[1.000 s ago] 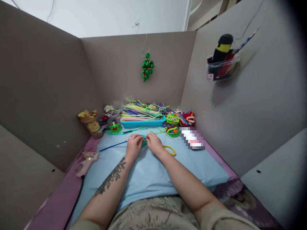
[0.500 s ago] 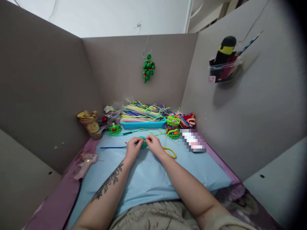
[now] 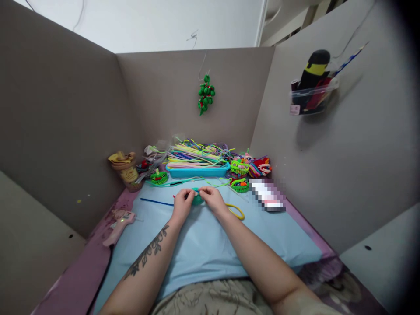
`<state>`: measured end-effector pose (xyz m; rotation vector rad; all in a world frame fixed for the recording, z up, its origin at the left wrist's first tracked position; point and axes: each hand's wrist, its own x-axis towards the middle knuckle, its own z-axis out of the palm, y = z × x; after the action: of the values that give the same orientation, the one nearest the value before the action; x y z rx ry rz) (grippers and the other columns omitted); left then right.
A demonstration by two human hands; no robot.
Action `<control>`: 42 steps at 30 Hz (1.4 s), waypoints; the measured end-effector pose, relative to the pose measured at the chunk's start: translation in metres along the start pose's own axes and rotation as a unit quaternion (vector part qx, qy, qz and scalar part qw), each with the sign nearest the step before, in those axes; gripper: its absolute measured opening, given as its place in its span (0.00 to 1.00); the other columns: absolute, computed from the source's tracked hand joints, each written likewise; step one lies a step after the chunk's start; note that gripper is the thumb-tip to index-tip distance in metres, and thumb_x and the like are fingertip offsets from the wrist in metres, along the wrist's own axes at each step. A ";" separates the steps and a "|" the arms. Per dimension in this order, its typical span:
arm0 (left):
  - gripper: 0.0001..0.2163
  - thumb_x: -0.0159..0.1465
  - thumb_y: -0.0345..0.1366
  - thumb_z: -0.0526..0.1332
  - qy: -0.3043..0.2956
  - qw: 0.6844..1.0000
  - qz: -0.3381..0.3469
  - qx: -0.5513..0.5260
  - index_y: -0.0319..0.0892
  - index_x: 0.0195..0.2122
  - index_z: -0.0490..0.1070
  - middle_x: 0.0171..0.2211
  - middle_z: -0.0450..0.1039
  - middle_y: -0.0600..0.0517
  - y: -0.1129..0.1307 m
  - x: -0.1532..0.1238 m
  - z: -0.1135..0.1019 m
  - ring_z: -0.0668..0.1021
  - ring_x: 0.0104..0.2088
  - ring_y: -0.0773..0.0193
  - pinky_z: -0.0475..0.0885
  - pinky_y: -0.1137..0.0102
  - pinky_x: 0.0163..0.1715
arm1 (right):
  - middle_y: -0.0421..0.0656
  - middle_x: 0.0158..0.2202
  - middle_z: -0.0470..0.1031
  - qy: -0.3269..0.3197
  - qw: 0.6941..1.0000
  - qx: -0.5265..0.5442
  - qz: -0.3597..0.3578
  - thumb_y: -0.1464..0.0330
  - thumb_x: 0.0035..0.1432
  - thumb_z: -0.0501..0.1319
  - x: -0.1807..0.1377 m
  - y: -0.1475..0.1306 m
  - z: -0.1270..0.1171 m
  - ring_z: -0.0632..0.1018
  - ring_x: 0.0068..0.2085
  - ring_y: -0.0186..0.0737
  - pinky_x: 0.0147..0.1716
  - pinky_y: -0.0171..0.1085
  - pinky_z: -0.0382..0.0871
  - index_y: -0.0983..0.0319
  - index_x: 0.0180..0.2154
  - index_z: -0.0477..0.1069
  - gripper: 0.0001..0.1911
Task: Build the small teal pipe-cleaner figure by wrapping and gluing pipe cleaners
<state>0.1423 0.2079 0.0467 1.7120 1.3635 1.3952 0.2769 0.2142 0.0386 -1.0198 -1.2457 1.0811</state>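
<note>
Both my hands meet over the light blue sheet (image 3: 210,245). My left hand (image 3: 182,204) and my right hand (image 3: 212,199) pinch a small teal pipe-cleaner piece (image 3: 197,199) between their fingertips. A dark blue pipe cleaner (image 3: 155,201) runs out to the left from under my left hand. A yellow pipe-cleaner loop (image 3: 236,211) lies just right of my right wrist. Long green pipe cleaners (image 3: 197,180) lie beyond the hands.
A blue tray (image 3: 197,170) piled with coloured pipe cleaners stands at the back. Green finished pieces (image 3: 159,177) (image 3: 239,184) sit beside it. A pink glue gun (image 3: 117,221) lies left, a tan jar (image 3: 126,169) behind it. Grey partition walls enclose the desk; a green ornament (image 3: 206,92) hangs.
My hands stay together on the teal piece with small finger movements. The blue pipe cleaner has swung a little flatter. The view shifted slightly.
</note>
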 end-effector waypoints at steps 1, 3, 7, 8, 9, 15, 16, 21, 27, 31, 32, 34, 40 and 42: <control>0.10 0.57 0.40 0.57 -0.001 1.000 -0.003 -0.007 0.39 0.29 0.73 0.29 0.75 0.49 -0.001 0.000 -0.001 0.75 0.32 0.62 0.68 0.70 0.33 | 0.37 0.21 0.69 0.004 1.000 -0.009 -0.009 0.63 0.44 0.60 0.001 -0.001 -0.002 0.67 0.24 0.33 0.26 0.33 0.62 0.62 0.28 0.71 0.10; 0.11 0.57 0.40 0.57 -0.002 1.000 0.000 -0.013 0.39 0.29 0.73 0.29 0.75 0.49 -0.002 0.000 -0.002 0.75 0.32 0.62 0.68 0.70 0.33 | 0.39 0.24 0.71 0.006 0.999 -0.031 -0.033 0.63 0.44 0.60 0.001 -0.002 -0.006 0.69 0.26 0.34 0.29 0.34 0.64 0.62 0.28 0.71 0.10; 0.10 0.57 0.40 0.57 -0.001 1.000 0.013 -0.009 0.39 0.28 0.74 0.29 0.75 0.49 -0.002 0.000 -0.002 0.75 0.32 0.63 0.68 0.70 0.33 | 0.40 0.25 0.72 -0.002 0.994 -0.088 -0.060 0.63 0.47 0.59 0.000 -0.001 -0.008 0.70 0.28 0.36 0.30 0.34 0.64 0.63 0.27 0.71 0.09; 0.10 0.57 0.40 0.57 0.000 1.000 0.014 -0.006 0.39 0.28 0.74 0.29 0.75 0.49 -0.002 0.000 -0.002 0.75 0.32 0.63 0.68 0.70 0.33 | 0.40 0.25 0.72 0.001 0.993 -0.105 -0.061 0.64 0.47 0.59 0.000 -0.001 -0.008 0.70 0.28 0.36 0.31 0.34 0.64 0.63 0.27 0.71 0.09; 0.10 0.57 0.40 0.57 0.001 1.000 0.014 -0.005 0.39 0.28 0.74 0.29 0.75 0.49 -0.002 0.000 -0.002 0.75 0.32 0.63 0.68 0.70 0.33 | 0.40 0.25 0.72 0.004 0.991 -0.119 -0.062 0.64 0.47 0.59 -0.001 -0.001 -0.007 0.70 0.28 0.36 0.31 0.34 0.64 0.63 0.27 0.71 0.08; 0.10 0.57 0.39 0.57 -0.001 1.000 0.013 -0.006 0.39 0.29 0.74 0.29 0.75 0.49 -0.002 -0.001 -0.002 0.75 0.33 0.62 0.68 0.69 0.33 | 0.39 0.24 0.71 -0.003 0.990 -0.125 -0.069 0.64 0.48 0.58 -0.002 -0.002 -0.005 0.70 0.28 0.35 0.31 0.34 0.64 0.63 0.25 0.70 0.08; 0.10 0.57 0.40 0.57 0.000 1.000 0.009 -0.008 0.39 0.29 0.74 0.29 0.75 0.49 -0.002 -0.001 -0.002 0.75 0.33 0.62 0.68 0.69 0.33 | 0.39 0.24 0.71 -0.004 0.990 -0.122 -0.071 0.64 0.48 0.58 -0.003 -0.002 -0.005 0.70 0.28 0.35 0.31 0.34 0.64 0.63 0.25 0.70 0.08; 0.10 0.57 0.40 0.57 -0.002 1.000 -0.003 -0.021 0.39 0.28 0.73 0.28 0.75 0.49 -0.002 -0.001 -0.001 0.75 0.32 0.62 0.68 0.70 0.33 | 0.39 0.24 0.71 -0.004 0.989 -0.128 -0.074 0.65 0.47 0.58 -0.002 -0.001 -0.004 0.69 0.28 0.35 0.30 0.34 0.64 0.63 0.25 0.70 0.07; 0.10 0.56 0.40 0.58 0.004 1.000 -0.011 -0.028 0.39 0.28 0.73 0.28 0.75 0.50 -0.001 -0.001 0.000 0.74 0.31 0.63 0.67 0.70 0.32 | 0.39 0.22 0.70 -0.010 0.989 -0.127 -0.069 0.65 0.47 0.59 -0.004 -0.002 -0.002 0.69 0.27 0.35 0.29 0.34 0.63 0.62 0.23 0.69 0.07; 0.10 0.56 0.40 0.58 -0.004 0.999 -0.026 -0.041 0.38 0.28 0.73 0.28 0.75 0.49 0.000 -0.002 0.000 0.74 0.32 0.62 0.67 0.70 0.33 | 0.38 0.22 0.68 -0.020 0.991 -0.118 -0.065 0.63 0.46 0.60 -0.004 0.000 -0.002 0.68 0.26 0.34 0.28 0.33 0.62 0.62 0.23 0.68 0.09; 0.10 0.56 0.40 0.58 -0.006 0.999 -0.028 -0.046 0.38 0.28 0.73 0.29 0.75 0.49 0.001 -0.002 0.000 0.74 0.32 0.63 0.67 0.70 0.33 | 0.38 0.21 0.68 -0.023 0.991 -0.114 -0.063 0.63 0.46 0.61 -0.004 0.000 -0.002 0.67 0.26 0.34 0.27 0.33 0.62 0.62 0.23 0.68 0.09; 0.10 0.56 0.41 0.58 -0.010 0.998 -0.030 -0.057 0.38 0.28 0.73 0.29 0.75 0.50 0.000 -0.002 0.000 0.74 0.31 0.63 0.67 0.71 0.33 | 0.37 0.21 0.68 -0.028 0.993 -0.102 -0.057 0.62 0.46 0.61 -0.003 0.000 -0.002 0.67 0.26 0.34 0.27 0.33 0.61 0.62 0.23 0.68 0.10; 0.11 0.55 0.42 0.59 -0.012 0.993 -0.043 -0.105 0.38 0.29 0.73 0.28 0.75 0.50 -0.002 -0.002 0.002 0.74 0.31 0.63 0.67 0.71 0.33 | 0.38 0.22 0.68 -0.032 0.995 -0.079 -0.055 0.61 0.46 0.62 -0.004 -0.003 -0.002 0.67 0.26 0.34 0.27 0.33 0.61 0.63 0.23 0.68 0.11; 0.11 0.55 0.42 0.60 -0.013 0.991 -0.053 -0.126 0.38 0.29 0.73 0.28 0.75 0.50 -0.001 -0.002 0.003 0.73 0.31 0.64 0.67 0.71 0.33 | 0.38 0.22 0.68 -0.032 0.995 -0.076 -0.057 0.60 0.46 0.62 -0.005 -0.005 -0.002 0.67 0.26 0.34 0.27 0.33 0.61 0.63 0.24 0.69 0.11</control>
<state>0.1445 0.2066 0.0439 1.4678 1.1898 1.4130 0.2793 0.2087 0.0424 -1.0215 -1.4390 0.9482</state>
